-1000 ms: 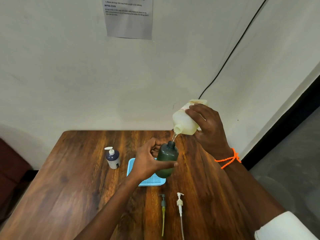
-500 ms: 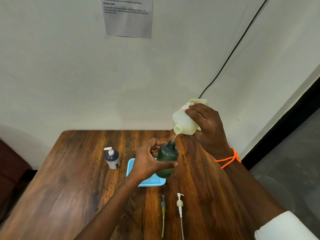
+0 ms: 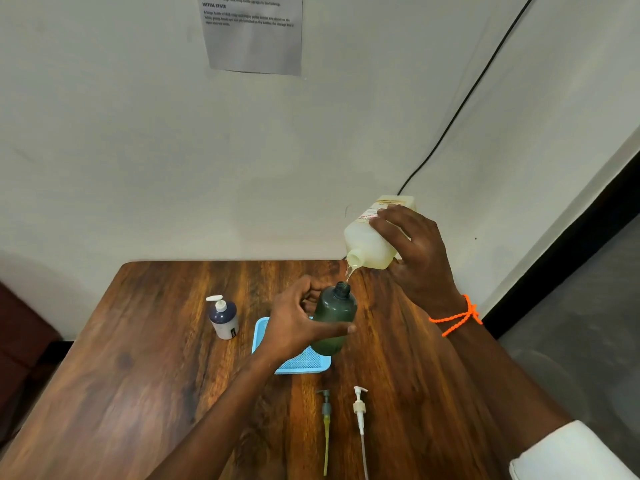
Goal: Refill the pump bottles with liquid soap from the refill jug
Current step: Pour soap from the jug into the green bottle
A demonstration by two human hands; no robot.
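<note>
A wooden table stands against a pale wall. At left, a small dark pump bottle stands upright with its white pump on. Beside it lies a blue tray. The left hand wraps around a dark green bottle, open-necked, held above the tray. The right hand grips a whitish refill jug, tilted mouth-down, a thin stream of soap falling into the green bottle's neck. Near the front edge lie two loose pumps, one grey, one white.
</note>
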